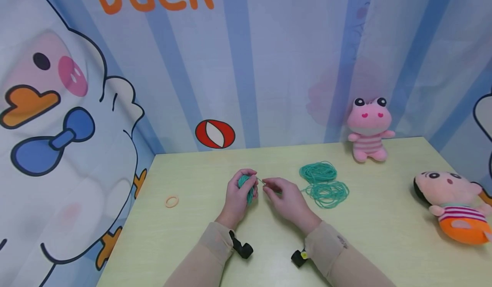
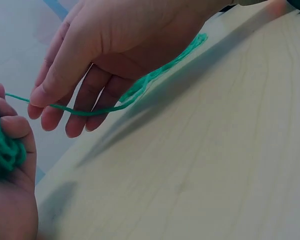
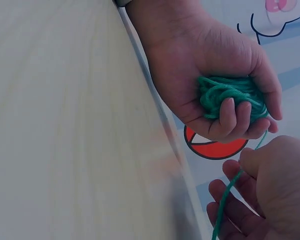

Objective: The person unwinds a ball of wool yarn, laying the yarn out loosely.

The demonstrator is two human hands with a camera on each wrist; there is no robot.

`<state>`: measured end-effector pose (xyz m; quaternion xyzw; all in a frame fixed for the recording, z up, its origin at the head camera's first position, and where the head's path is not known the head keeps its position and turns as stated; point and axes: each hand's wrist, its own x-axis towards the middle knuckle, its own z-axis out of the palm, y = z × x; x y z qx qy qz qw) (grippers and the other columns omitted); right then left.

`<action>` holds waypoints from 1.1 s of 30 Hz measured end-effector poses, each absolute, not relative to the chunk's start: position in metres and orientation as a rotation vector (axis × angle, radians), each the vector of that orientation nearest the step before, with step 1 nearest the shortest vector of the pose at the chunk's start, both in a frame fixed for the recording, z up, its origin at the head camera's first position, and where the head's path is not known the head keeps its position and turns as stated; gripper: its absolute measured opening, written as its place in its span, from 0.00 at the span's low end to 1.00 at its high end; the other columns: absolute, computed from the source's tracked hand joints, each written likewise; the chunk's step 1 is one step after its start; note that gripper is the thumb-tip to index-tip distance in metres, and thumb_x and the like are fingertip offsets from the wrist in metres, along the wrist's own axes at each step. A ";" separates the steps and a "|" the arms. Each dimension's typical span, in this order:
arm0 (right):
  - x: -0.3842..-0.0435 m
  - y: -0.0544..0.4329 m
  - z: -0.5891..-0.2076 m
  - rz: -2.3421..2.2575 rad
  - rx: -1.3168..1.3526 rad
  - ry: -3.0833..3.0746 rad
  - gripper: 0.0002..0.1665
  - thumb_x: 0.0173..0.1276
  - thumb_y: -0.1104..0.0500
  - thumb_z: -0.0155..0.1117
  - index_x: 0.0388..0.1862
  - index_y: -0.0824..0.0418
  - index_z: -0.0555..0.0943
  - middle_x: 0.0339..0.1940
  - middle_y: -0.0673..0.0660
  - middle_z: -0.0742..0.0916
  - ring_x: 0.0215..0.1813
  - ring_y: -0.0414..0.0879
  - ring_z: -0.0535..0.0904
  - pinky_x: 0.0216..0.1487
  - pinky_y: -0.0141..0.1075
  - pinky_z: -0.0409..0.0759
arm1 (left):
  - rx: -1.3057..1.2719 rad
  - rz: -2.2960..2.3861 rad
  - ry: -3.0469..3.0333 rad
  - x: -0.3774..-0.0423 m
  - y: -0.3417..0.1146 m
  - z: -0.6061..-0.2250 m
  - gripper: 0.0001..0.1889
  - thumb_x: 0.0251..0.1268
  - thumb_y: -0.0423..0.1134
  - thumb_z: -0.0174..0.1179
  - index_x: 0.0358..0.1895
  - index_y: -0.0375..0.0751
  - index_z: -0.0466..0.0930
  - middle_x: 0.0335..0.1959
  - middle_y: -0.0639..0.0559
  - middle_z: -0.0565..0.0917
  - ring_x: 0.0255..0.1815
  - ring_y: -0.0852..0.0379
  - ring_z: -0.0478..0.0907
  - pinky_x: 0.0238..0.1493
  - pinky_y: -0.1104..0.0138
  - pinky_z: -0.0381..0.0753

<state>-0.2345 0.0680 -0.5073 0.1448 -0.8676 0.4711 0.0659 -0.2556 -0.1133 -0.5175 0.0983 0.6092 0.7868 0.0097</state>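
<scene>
Yarn wad (image 3: 232, 92) gripped in L hand (image 1: 236, 195) over table (image 1: 384, 218) mid, strand (image 3: 221, 207) pinched by R hand (image 1: 284, 197), prob. for tension; coils (image 1: 318, 174) laid loose twd. back edge, prob. for easy feed.

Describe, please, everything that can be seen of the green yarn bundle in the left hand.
The bundle is a compact, rounded wad of many green strands looped over one another; it looks like soft yarn. The left hand holds it above the table, fingers curled round it, so part of it is hidden. A single strand leads from it to the right hand, which pinches that strand between thumb and finger.
</scene>
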 end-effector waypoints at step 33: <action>-0.213 0.170 -0.485 1.392 0.166 -2.324 0.12 0.82 0.58 0.68 0.54 0.65 0.91 0.45 0.60 0.95 0.41 0.27 0.84 0.44 0.18 0.81 | 0.130 2.453 2.007 -0.256 -0.115 -0.518 0.20 0.82 0.41 0.64 0.66 0.32 0.74 0.40 0.48 0.80 0.33 0.55 0.75 0.34 0.68 0.80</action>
